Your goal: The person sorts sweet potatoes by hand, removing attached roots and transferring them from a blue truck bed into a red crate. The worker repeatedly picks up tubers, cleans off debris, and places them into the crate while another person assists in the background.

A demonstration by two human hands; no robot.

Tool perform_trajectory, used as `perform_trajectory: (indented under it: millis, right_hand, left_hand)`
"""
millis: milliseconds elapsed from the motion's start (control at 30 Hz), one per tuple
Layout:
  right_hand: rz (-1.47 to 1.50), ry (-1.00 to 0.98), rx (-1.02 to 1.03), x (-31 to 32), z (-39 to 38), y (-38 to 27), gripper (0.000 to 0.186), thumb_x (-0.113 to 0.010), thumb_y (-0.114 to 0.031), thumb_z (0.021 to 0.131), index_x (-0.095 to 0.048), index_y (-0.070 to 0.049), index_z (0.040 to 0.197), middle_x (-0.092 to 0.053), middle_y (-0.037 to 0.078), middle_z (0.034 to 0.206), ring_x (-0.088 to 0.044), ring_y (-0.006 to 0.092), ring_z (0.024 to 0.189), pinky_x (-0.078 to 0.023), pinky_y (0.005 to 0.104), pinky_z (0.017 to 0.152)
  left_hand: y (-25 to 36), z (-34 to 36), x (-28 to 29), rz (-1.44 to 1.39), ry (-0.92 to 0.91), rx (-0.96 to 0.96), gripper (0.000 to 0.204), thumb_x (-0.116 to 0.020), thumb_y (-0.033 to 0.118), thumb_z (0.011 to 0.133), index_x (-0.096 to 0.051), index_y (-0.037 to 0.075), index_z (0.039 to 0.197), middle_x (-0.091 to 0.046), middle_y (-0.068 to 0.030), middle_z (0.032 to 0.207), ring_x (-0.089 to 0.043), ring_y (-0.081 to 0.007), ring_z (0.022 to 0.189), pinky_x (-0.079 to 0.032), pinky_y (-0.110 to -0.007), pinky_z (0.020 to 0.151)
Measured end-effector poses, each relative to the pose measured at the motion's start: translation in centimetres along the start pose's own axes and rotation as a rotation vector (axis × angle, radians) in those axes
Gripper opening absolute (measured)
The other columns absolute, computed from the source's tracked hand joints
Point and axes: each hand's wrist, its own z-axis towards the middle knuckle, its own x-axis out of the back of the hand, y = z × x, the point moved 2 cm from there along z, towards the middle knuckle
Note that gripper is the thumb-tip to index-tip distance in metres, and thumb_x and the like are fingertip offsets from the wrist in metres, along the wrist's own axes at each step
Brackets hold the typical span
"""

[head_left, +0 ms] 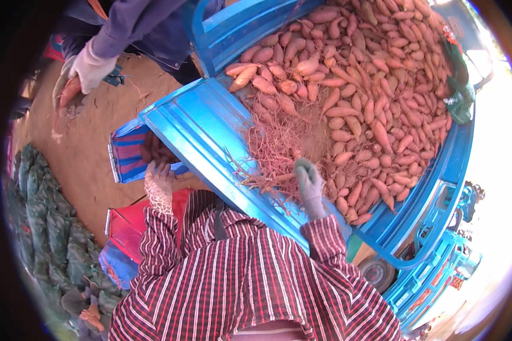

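Observation:
My left hand [158, 183], in a patterned glove, has its fingers apart beside a blue-and-red striped bag [126, 153] holding dark reddish tubers [155, 149]. My right hand [308, 183], in a grey glove, curls its fingers among thin pink roots [273, 148] on the blue metal truck bed [182, 125]; what they hold, if anything, is hidden. A large pile of sweet potatoes [381, 108] fills the bed to the right and behind the roots.
At upper left another person [153, 34] in dark blue holds a tuber [69, 94] in gloved hands. A red bag [125, 221] lies below me. Green mesh sacks [51, 204] line the dirt ground at left, beside a crouching person [88, 312]. A wheel [378, 273] shows lower right.

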Motion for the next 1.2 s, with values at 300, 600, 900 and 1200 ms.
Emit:
perform_trajectory:
  millis: [300, 600, 900, 1200]
  right_hand:
    - [-0.687, -0.061, 0.803, -9.2, 13.8, -3.9, 0.036, -0.065, -0.029, 0.085, -0.062, -0.009, 0.115, -0.064, 0.011, 0.115, -0.058, 0.0288, 0.111, -0.046, 0.0438, 0.094]
    - [-0.891, -0.242, 0.457, -4.2, 13.1, 6.7, 0.029, -0.056, -0.039, 0.089, -0.065, -0.014, 0.102, -0.065, 0.005, 0.107, -0.055, 0.0247, 0.116, -0.044, 0.0448, 0.092]
    - [-0.949, -0.268, 0.174, 0.3, 16.4, 1.8, 0.057, -0.054, -0.051, 0.087, -0.057, -0.015, 0.131, -0.054, 0.008, 0.132, -0.048, 0.0269, 0.129, -0.04, 0.0486, 0.103]
    - [-0.966, 0.084, 0.252, -5.4, 23.4, 3.3, 0.062, -0.064, -0.054, 0.081, -0.062, -0.007, 0.122, -0.052, 0.016, 0.139, -0.043, 0.0332, 0.133, -0.033, 0.0483, 0.109]
  left_hand:
    - [-1.5, -9.9, -13.0, 0.666, -0.459, -0.422, 0.039, -0.06, 0.03, 0.099, -0.058, 0.003, 0.126, -0.064, -0.0085, 0.116, -0.064, -0.0191, 0.098, -0.053, -0.031, 0.08]
    - [-8.2, -11.2, -15.3, 0.958, -0.714, -0.028, 0.044, -0.063, 0.023, 0.096, -0.053, 0.002, 0.133, -0.062, -0.0125, 0.122, -0.063, -0.0198, 0.105, -0.052, -0.033, 0.086]
    - [-8.4, -9.6, -16.4, 0.943, -0.751, 0.149, 0.045, -0.06, 0.019, 0.095, -0.052, 0.003, 0.136, -0.062, -0.0147, 0.124, -0.062, -0.0197, 0.105, -0.052, -0.033, 0.088]
    - [-6.9, -9.7, -18.4, 0.925, -0.733, 0.106, 0.046, -0.06, 0.023, 0.095, -0.052, 0.0, 0.134, -0.063, -0.015, 0.121, -0.063, -0.0216, 0.104, -0.052, -0.034, 0.087]
